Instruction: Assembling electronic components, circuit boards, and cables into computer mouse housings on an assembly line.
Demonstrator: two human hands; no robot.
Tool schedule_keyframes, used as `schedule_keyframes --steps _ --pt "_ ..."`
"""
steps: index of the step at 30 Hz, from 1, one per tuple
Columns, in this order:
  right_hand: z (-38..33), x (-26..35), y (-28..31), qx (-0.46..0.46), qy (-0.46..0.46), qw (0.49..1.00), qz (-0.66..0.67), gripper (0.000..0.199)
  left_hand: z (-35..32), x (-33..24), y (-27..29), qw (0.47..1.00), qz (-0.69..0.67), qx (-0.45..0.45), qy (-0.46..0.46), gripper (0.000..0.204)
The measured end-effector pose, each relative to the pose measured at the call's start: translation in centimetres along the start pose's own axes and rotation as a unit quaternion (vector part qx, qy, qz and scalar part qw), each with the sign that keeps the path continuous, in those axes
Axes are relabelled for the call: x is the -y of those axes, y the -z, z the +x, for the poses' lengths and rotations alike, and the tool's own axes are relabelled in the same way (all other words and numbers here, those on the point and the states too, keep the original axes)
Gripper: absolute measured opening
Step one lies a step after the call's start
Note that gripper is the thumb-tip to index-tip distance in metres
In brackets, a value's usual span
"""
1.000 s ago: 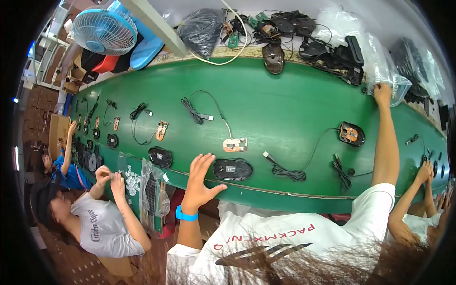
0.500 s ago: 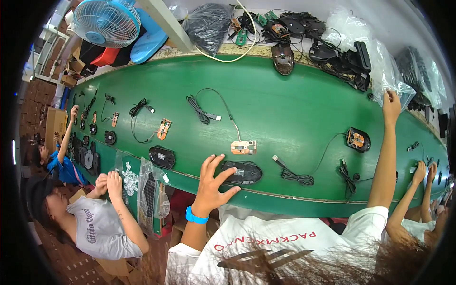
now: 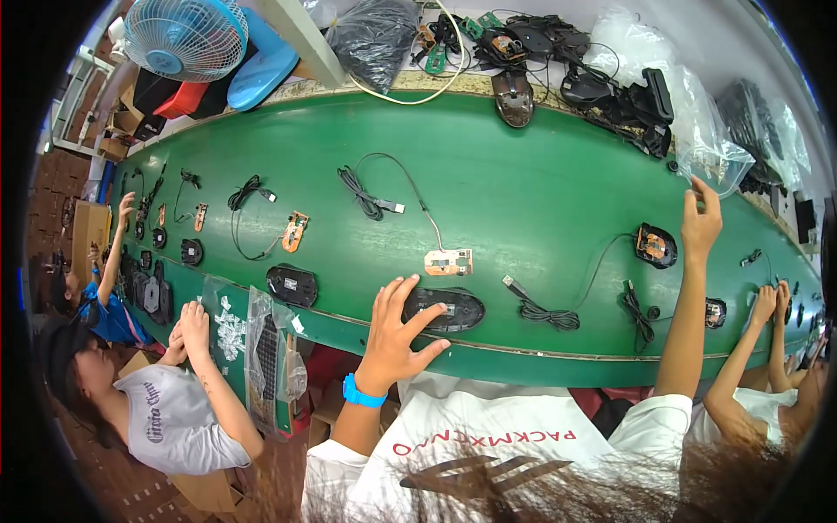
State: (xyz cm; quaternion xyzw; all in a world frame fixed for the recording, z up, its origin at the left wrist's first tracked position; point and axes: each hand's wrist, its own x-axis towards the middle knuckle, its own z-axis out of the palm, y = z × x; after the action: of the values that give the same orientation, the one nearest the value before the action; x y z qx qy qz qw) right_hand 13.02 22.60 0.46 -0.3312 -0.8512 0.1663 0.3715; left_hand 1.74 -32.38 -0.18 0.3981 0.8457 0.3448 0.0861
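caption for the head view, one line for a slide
Left hand on a black mouse shell at the green belt, right hand reaching toward a clear bag.

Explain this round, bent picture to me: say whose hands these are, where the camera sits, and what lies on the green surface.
The camera sits on a person's head and looks down through a fisheye lens, so straight edges bend. The left hand rests spread on a black mouse shell at the near edge of the green table. The right hand reaches far across to a clear plastic bag and holds nothing that I can see. A small circuit board with a cable, bundled cables and more mouse parts lie about. Other people work alongside.
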Motion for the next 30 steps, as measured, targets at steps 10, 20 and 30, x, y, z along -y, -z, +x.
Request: schedule_keyframes --steps 10,20,30 --pt "-3.8 12.1 -1.6 0.051 0.166 0.981 0.086 0.033 -0.3 0.0 -0.3 0.999 0.026 -0.001 -0.021 0.057" --pt "-10.9 21.1 -5.8 0.385 0.296 0.862 0.146 0.035 1.0 1.1 1.3 0.997 -0.037 -0.069 -0.020 0.052" --pt "-13.2 25.9 -8.3 0.508 0.314 0.800 0.062 0.048 11.3 3.7 2.3 0.968 0.185 0.004 -0.167 0.033"
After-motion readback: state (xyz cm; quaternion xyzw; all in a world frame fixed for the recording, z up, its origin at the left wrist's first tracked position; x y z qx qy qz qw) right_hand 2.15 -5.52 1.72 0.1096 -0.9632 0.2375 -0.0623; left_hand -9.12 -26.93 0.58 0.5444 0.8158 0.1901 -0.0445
